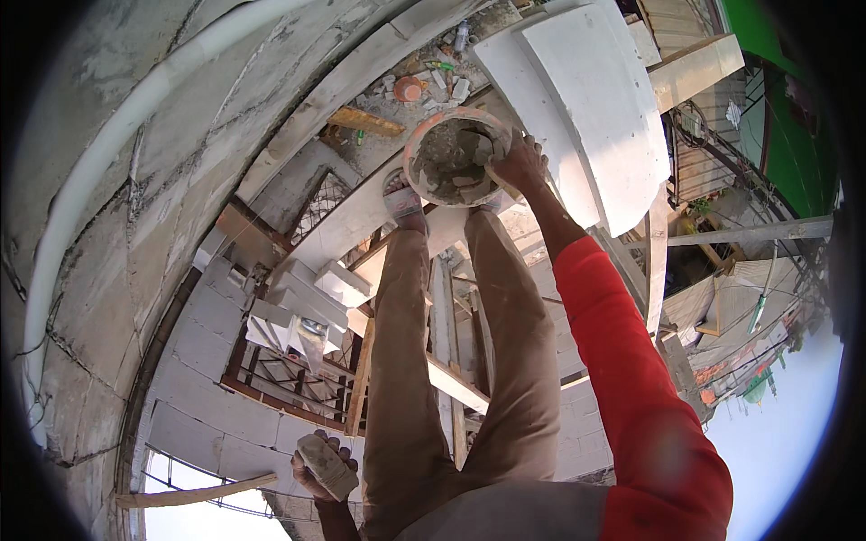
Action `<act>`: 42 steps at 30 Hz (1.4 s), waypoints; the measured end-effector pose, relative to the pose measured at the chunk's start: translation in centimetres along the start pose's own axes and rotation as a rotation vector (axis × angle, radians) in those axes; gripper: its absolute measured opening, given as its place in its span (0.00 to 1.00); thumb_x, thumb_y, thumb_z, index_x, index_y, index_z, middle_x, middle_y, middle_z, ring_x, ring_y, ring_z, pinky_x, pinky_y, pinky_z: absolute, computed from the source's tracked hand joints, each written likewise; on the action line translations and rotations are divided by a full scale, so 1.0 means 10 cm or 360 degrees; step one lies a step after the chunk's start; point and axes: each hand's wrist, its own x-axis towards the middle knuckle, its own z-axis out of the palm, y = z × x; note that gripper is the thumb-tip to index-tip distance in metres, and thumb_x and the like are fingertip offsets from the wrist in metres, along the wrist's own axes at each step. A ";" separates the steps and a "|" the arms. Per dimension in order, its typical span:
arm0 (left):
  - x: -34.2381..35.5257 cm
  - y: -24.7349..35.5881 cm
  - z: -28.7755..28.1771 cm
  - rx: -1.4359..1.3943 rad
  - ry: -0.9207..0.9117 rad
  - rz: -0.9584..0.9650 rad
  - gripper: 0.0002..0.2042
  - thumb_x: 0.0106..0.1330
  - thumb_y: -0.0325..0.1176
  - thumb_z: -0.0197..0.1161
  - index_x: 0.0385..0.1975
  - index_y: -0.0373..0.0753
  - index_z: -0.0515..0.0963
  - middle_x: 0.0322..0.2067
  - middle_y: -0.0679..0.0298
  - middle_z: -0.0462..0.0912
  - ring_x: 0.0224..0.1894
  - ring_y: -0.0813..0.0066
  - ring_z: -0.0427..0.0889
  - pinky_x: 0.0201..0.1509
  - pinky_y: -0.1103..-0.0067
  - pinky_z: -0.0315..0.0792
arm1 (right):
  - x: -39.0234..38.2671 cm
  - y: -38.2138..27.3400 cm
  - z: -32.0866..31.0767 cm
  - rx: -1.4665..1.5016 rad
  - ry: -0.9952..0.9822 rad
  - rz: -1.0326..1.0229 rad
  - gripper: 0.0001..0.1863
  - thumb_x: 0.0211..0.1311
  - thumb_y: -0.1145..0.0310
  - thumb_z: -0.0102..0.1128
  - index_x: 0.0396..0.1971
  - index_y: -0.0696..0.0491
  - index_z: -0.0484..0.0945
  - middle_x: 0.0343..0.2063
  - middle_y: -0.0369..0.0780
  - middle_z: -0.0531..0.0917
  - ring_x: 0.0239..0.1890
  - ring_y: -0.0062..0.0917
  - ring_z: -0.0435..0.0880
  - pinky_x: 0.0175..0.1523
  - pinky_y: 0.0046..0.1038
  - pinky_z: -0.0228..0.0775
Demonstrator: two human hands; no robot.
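My right hand (520, 167) is closed on the right side of the rim of a round mortar bucket (417, 144). Its orange rim is caked with cement, and grey wet mortar (451, 153) lies inside. The bucket is just beyond my feet, by the plank I stand on; what carries its weight is hidden. At the lower left, beside my leg, my left hand (311, 469) grips a pale, dusty rectangular block (327, 464), its fingers wrapped round the far side. Whether that block is foam or masonry I cannot tell.
Large white lightweight blocks (586, 108) are stacked right of the bucket. A smaller stack of blocks (298, 302) stands at the left. A wooden plank (347, 216) lies underfoot with gaps beside it. The concrete wall (99, 180) rises at left, carrying a white pipe (59, 198).
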 end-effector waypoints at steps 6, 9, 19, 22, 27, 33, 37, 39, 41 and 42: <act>0.01 0.08 0.13 -0.0137 -0.0423 0.0185 0.27 0.74 0.52 0.63 0.60 0.38 0.69 0.54 0.55 0.81 0.55 0.58 0.84 0.59 0.56 0.78 | -0.71 -0.43 0.43 0.0756 -0.0090 -0.0122 0.18 0.62 0.61 0.61 0.46 0.58 0.81 0.34 0.55 0.87 0.43 0.52 0.88 0.49 0.48 0.79; -0.14 0.17 0.30 -0.0138 -0.0388 0.0409 0.22 0.77 0.50 0.60 0.57 0.39 0.70 0.47 0.58 0.84 0.48 0.60 0.87 0.54 0.60 0.82 | -1.35 -1.00 0.55 0.0708 -0.0126 -0.0129 0.15 0.62 0.63 0.59 0.42 0.58 0.81 0.32 0.55 0.87 0.42 0.53 0.88 0.47 0.49 0.79; -0.62 0.41 0.50 -0.0134 -0.0217 0.0836 0.15 0.82 0.53 0.50 0.47 0.47 0.69 0.31 0.76 0.72 0.32 0.80 0.74 0.43 0.68 0.78 | -2.88 -1.81 1.02 0.0905 -0.0266 -0.0124 0.12 0.61 0.66 0.58 0.37 0.59 0.81 0.28 0.56 0.86 0.35 0.53 0.88 0.42 0.50 0.78; -0.63 0.29 0.47 -0.0194 -0.0317 0.0820 0.17 0.83 0.54 0.48 0.50 0.46 0.70 0.35 0.72 0.78 0.34 0.76 0.78 0.45 0.67 0.78 | -2.89 -1.83 1.26 0.0859 -0.0435 0.0062 0.14 0.60 0.65 0.60 0.39 0.59 0.81 0.30 0.55 0.87 0.37 0.52 0.88 0.43 0.47 0.78; -0.55 0.09 0.22 -0.0138 -0.0253 0.0892 0.19 0.84 0.53 0.47 0.54 0.42 0.69 0.44 0.62 0.83 0.41 0.66 0.84 0.48 0.62 0.80 | -2.85 -1.99 2.07 0.1036 -0.0781 0.0258 0.22 0.57 0.60 0.62 0.46 0.61 0.81 0.39 0.55 0.88 0.45 0.48 0.89 0.52 0.43 0.78; -0.21 0.03 0.37 0.0028 -0.0294 0.0611 0.20 0.82 0.50 0.49 0.58 0.40 0.67 0.47 0.57 0.82 0.46 0.61 0.84 0.51 0.58 0.80 | -2.49 -1.46 2.58 0.1262 -0.1309 0.0478 0.25 0.56 0.55 0.66 0.41 0.64 0.84 0.35 0.49 0.86 0.40 0.34 0.85 0.46 0.40 0.75; -0.12 -0.20 0.35 0.0009 -0.0338 0.0572 0.22 0.80 0.49 0.54 0.61 0.38 0.67 0.50 0.54 0.81 0.48 0.58 0.84 0.50 0.56 0.82 | -2.10 -0.91 1.40 0.1283 -0.0930 0.0149 0.25 0.59 0.54 0.69 0.41 0.64 0.86 0.33 0.47 0.89 0.37 0.35 0.87 0.44 0.40 0.76; -0.15 -0.40 0.46 0.0054 -0.0303 0.0618 0.25 0.78 0.50 0.55 0.63 0.38 0.67 0.52 0.53 0.80 0.49 0.56 0.84 0.49 0.55 0.83 | -1.71 -0.48 0.79 0.1148 -0.0557 0.0011 0.25 0.60 0.53 0.69 0.42 0.64 0.86 0.35 0.51 0.89 0.40 0.41 0.89 0.45 0.41 0.78; -0.01 -0.37 0.66 0.0255 -0.0192 0.0587 0.28 0.75 0.54 0.57 0.63 0.37 0.71 0.50 0.54 0.82 0.47 0.55 0.86 0.43 0.56 0.85 | -1.12 0.15 0.25 0.0912 -0.0173 0.0053 0.26 0.60 0.54 0.68 0.46 0.63 0.85 0.40 0.55 0.89 0.46 0.48 0.89 0.50 0.43 0.80; -0.01 -0.38 0.65 0.0329 -0.0072 0.0604 0.28 0.75 0.55 0.57 0.61 0.37 0.73 0.48 0.55 0.83 0.44 0.56 0.86 0.40 0.57 0.86 | -0.89 0.40 -0.20 0.0729 -0.0182 0.0113 0.31 0.61 0.53 0.68 0.56 0.63 0.80 0.39 0.56 0.89 0.47 0.49 0.89 0.54 0.43 0.80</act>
